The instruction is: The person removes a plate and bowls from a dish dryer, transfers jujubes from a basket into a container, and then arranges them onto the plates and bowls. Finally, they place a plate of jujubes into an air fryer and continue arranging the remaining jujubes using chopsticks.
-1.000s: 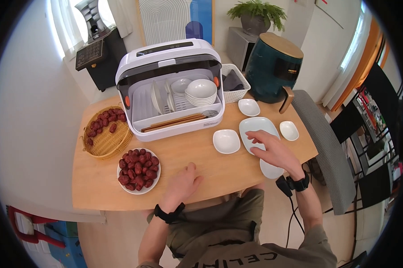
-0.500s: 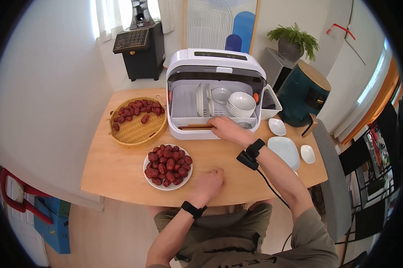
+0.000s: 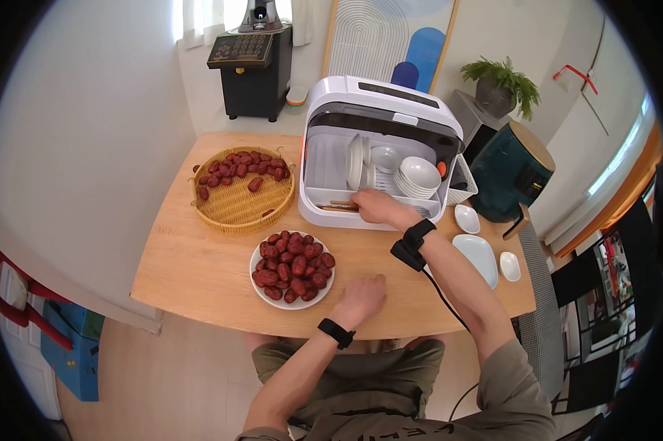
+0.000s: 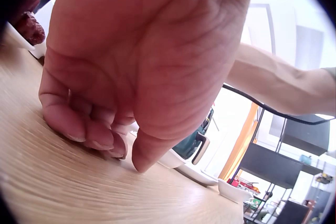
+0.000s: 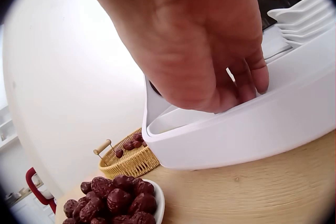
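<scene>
My right hand [image 3: 381,209] reaches into the front trough of a white dish cabinet [image 3: 324,213], whose lid stands raised. Brown chopsticks [image 3: 337,208] lie in that trough, and their ends show just left of the fingers. In the right wrist view the fingers [image 5: 242,85] bend down behind the trough's rim; the tips are hidden, so I cannot tell whether they pinch the chopsticks. My left hand [image 3: 361,300] rests on the table's near part, holding nothing. Its fingers [image 4: 94,129] hang loosely curled with the tips at the wood. Beside it is a white plate heaped with red dates [image 3: 293,264].
Inside the cabinet stand upright plates [image 3: 355,162] and stacked white bowls [image 3: 418,176]. A wicker basket [image 3: 232,207] with dates sits at the left. To the right are a pale square plate [image 3: 475,257], small white dishes [image 3: 509,266] and a green air fryer [image 3: 509,173].
My right hand has gone from above the square plate to the cabinet's trough and stays at the chopsticks. The left hand remains on the table near the dates. The head view has turned.
</scene>
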`<state>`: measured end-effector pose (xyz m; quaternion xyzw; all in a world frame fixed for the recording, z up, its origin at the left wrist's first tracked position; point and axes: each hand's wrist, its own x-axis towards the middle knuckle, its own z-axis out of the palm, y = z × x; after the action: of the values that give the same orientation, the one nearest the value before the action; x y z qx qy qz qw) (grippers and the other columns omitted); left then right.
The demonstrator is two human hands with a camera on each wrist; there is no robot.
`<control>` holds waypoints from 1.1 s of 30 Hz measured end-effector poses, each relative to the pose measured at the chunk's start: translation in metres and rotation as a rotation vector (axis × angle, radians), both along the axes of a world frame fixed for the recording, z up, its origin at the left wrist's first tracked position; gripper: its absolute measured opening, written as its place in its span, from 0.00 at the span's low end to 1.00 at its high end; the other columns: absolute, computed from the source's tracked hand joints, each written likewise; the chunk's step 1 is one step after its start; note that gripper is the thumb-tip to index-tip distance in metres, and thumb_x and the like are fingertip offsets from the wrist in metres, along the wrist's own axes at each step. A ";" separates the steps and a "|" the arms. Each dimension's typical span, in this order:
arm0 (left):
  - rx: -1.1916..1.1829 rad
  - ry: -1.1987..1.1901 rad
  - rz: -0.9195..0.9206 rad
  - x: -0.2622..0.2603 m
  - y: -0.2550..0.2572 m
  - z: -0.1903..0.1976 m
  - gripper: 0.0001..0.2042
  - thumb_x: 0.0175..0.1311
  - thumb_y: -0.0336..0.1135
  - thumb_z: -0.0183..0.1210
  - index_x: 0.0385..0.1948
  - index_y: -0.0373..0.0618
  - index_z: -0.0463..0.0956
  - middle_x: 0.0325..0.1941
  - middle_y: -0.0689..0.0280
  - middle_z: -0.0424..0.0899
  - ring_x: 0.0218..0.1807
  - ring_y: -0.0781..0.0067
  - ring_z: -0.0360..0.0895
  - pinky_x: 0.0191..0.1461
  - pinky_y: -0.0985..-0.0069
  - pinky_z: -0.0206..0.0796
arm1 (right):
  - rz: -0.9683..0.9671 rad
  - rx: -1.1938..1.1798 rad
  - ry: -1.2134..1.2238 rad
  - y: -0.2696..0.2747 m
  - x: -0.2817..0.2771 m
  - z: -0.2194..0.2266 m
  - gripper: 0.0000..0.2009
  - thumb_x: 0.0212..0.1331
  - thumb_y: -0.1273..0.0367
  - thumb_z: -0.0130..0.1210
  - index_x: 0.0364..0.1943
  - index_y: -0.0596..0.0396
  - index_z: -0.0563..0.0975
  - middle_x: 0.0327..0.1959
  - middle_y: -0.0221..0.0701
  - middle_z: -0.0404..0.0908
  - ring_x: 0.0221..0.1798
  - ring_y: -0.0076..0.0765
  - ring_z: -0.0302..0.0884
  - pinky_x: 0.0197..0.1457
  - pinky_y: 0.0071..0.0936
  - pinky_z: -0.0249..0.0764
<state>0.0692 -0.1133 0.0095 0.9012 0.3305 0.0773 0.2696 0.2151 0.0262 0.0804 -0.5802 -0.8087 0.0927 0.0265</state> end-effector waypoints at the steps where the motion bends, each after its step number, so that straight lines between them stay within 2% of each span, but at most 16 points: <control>1: -0.001 0.000 0.000 0.000 0.000 0.000 0.18 0.64 0.43 0.53 0.46 0.38 0.70 0.37 0.49 0.84 0.42 0.48 0.82 0.46 0.55 0.72 | 0.000 -0.001 0.000 0.000 -0.002 0.004 0.11 0.51 0.78 0.45 0.33 0.64 0.79 0.39 0.52 0.81 0.45 0.59 0.78 0.48 0.46 0.73; 10: -0.008 -0.011 0.007 -0.001 -0.001 0.001 0.19 0.64 0.45 0.53 0.46 0.37 0.70 0.37 0.47 0.83 0.43 0.47 0.82 0.47 0.54 0.72 | -0.038 -0.144 -0.070 0.000 -0.012 0.020 0.13 0.47 0.76 0.47 0.34 0.68 0.81 0.37 0.54 0.81 0.45 0.58 0.79 0.48 0.44 0.74; 12: -0.016 -0.023 0.017 -0.001 -0.002 0.001 0.18 0.64 0.45 0.54 0.44 0.37 0.70 0.37 0.47 0.83 0.42 0.46 0.81 0.47 0.54 0.71 | -0.084 -0.218 -0.104 0.003 -0.013 0.021 0.15 0.47 0.71 0.49 0.38 0.64 0.80 0.38 0.52 0.81 0.45 0.57 0.78 0.49 0.43 0.73; 15: 0.005 -0.044 0.023 -0.001 -0.002 -0.001 0.18 0.63 0.45 0.55 0.43 0.37 0.70 0.35 0.47 0.83 0.41 0.46 0.82 0.46 0.54 0.71 | -0.037 -0.138 -0.050 -0.002 -0.012 0.021 0.13 0.46 0.74 0.48 0.33 0.68 0.81 0.36 0.55 0.81 0.44 0.59 0.79 0.48 0.43 0.74; 22: 0.047 -0.089 0.034 -0.002 -0.004 -0.003 0.18 0.62 0.45 0.56 0.41 0.37 0.71 0.32 0.48 0.83 0.38 0.46 0.82 0.42 0.54 0.72 | -0.130 -0.183 0.004 -0.007 -0.014 0.030 0.14 0.47 0.72 0.49 0.36 0.65 0.81 0.36 0.54 0.81 0.44 0.58 0.79 0.47 0.43 0.74; 24: 0.069 -0.114 0.044 -0.002 -0.005 -0.005 0.18 0.61 0.45 0.57 0.40 0.37 0.71 0.31 0.48 0.83 0.36 0.46 0.82 0.41 0.54 0.72 | -0.127 -0.166 0.064 -0.007 -0.010 0.027 0.15 0.47 0.71 0.50 0.38 0.62 0.81 0.37 0.51 0.82 0.45 0.56 0.80 0.48 0.41 0.74; 27: 0.078 -0.135 0.045 -0.002 -0.004 -0.007 0.17 0.60 0.45 0.57 0.39 0.37 0.71 0.30 0.48 0.83 0.35 0.47 0.82 0.40 0.54 0.72 | -0.121 -0.210 0.030 -0.006 -0.010 0.031 0.16 0.48 0.68 0.52 0.41 0.61 0.81 0.37 0.48 0.83 0.43 0.52 0.81 0.46 0.39 0.74; 33: 0.084 -0.148 0.050 -0.001 -0.005 -0.008 0.17 0.60 0.44 0.58 0.38 0.37 0.71 0.30 0.48 0.83 0.35 0.46 0.82 0.39 0.55 0.72 | -0.159 -0.221 0.012 -0.008 -0.014 0.041 0.15 0.45 0.70 0.53 0.38 0.62 0.82 0.38 0.50 0.82 0.45 0.54 0.80 0.48 0.39 0.75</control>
<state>0.0678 -0.1182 0.0013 0.8951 0.3284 0.1643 0.2531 0.2011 0.0180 0.1214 -0.6411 -0.7450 0.1826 -0.0254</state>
